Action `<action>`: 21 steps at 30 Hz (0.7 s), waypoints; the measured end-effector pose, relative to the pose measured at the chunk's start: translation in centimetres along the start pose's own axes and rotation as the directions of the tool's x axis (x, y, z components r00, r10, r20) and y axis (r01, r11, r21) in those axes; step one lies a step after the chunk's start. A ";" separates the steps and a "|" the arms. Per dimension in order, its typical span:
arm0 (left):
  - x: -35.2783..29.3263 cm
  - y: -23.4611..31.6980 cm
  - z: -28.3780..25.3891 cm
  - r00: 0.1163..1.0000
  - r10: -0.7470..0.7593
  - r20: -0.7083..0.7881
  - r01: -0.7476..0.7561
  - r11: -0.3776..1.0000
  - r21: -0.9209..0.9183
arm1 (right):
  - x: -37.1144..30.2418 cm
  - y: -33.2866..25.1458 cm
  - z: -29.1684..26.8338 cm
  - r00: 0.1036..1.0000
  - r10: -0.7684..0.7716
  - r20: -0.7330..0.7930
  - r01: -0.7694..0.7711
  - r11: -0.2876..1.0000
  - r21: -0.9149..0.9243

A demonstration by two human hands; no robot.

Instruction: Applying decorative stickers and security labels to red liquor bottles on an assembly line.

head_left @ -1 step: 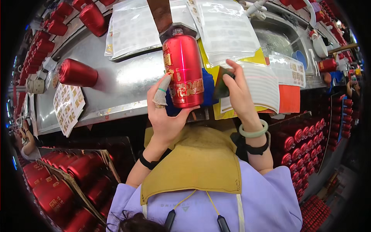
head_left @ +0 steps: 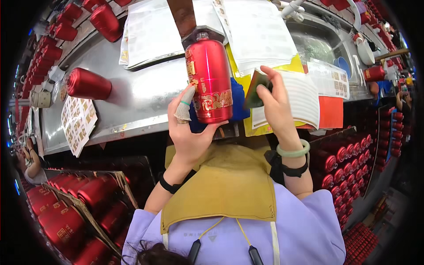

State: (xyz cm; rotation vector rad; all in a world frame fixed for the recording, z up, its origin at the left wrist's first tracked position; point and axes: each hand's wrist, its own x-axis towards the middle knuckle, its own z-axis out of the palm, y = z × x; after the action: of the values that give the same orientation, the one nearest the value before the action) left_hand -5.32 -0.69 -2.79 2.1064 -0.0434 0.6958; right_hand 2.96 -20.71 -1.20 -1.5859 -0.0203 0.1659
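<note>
A glossy red bottle (head_left: 211,81) with gold lettering and a gold patterned band lies in front of me, its neck pointing away. My left hand (head_left: 191,128) grips its lower left side and base, thumb at the base, with a pale cloth cover on one finger. Off the bottle's right side, my right hand (head_left: 276,99) pinches a flat dark green scraper (head_left: 257,92) between thumb and fingers. The scraper does not touch the bottle. A blue cloth-like support (head_left: 240,99) shows beside and partly under the bottle.
Stacks of white sheets (head_left: 260,33) lie beyond, over yellow and red folders (head_left: 330,112). Another red bottle (head_left: 89,84) lies at left near a gold decal sheet (head_left: 79,119). A metal sink (head_left: 316,42) is at far right. Racks of red bottles (head_left: 344,161) flank me.
My right hand has shifted slightly up and to the right, and the scraper has tilted to show more of its face. My left hand and the bottle stay put.
</note>
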 end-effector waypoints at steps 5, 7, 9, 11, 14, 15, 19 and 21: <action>0.1 0.0 0.2 1.000 -0.005 -0.005 0.005 1.000 -0.008 | -0.9 -4.2 3.6 0.973 -0.199 0.115 0.196 0.980 0.041; 0.1 0.0 0.0 1.000 -0.003 -0.005 0.003 1.000 0.003 | -1.6 -5.6 4.6 0.935 -0.251 0.249 0.324 0.891 -0.319; -0.2 -0.2 -0.2 1.000 -0.015 0.012 0.014 0.995 0.096 | -1.7 -3.8 4.8 0.938 -0.304 0.165 0.342 0.887 -0.312; -0.3 -0.4 -0.2 1.000 -0.009 0.008 0.008 0.997 0.082 | -1.2 -2.5 2.8 0.963 -0.260 0.077 0.266 0.856 -0.443; 0.1 -0.3 -0.2 1.000 0.008 0.002 -0.008 0.999 0.047 | -0.7 -0.7 1.0 0.965 -0.261 0.020 0.227 0.794 -0.564; 0.0 -0.5 -0.6 1.000 0.009 0.020 -0.010 0.998 0.063 | -0.7 -0.9 1.0 0.969 -0.247 -0.019 0.198 0.818 -0.540; -0.2 -0.7 -0.8 0.998 -0.029 0.064 0.026 0.999 0.046 | -1.9 -4.5 3.8 0.979 -0.204 0.010 0.200 0.950 -0.238; -0.3 -1.2 -1.0 0.996 -0.027 0.080 0.025 1.000 0.018 | -1.8 -3.1 3.9 0.938 -0.333 0.095 0.342 0.841 -0.418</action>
State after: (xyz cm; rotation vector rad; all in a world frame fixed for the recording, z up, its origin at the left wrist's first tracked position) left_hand -5.68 0.70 -3.40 2.1471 -0.0546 0.5979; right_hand 1.01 -16.99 1.97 -1.9936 -0.3751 -0.1117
